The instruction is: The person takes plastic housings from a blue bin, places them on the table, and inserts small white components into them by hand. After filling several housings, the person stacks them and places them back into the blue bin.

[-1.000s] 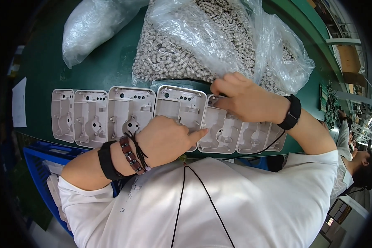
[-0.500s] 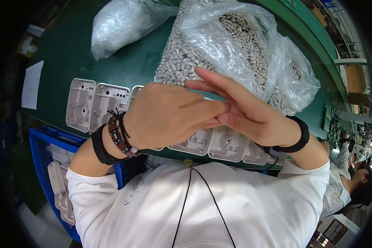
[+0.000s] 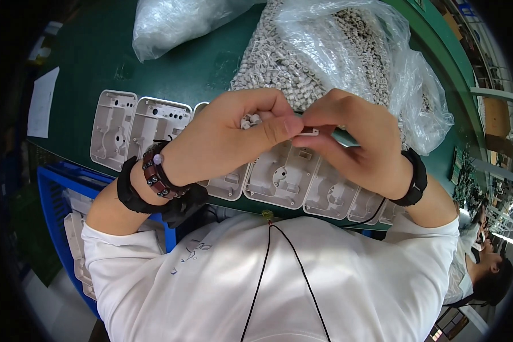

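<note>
Both hands meet right above the row of grey plastic housings [image 3: 279,176] on the green worktop [image 3: 85,62], left hand [image 3: 233,137] cupping tiny white parts [image 3: 249,120], right hand [image 3: 353,137] pinching one small piece [image 3: 309,131].

A green table [image 3: 91,62] fills the upper half of the view. On its far side lies a closed clear plastic bag [image 3: 176,23] — crumpled, its contents too blurred to tell. At the left edge of the table sits a white sheet of paper [image 3: 41,102]. Below the table's near edge, on the left, stands a blue crate [image 3: 57,188] with pale plastic parts stacked inside it. At the lower right another person [image 3: 487,268] sits in a white top, well apart from the table's middle. Behind that person — toward the right rim — are shelves [image 3: 496,119] and green circuit boards [image 3: 461,171], small and hard to make out.
</note>
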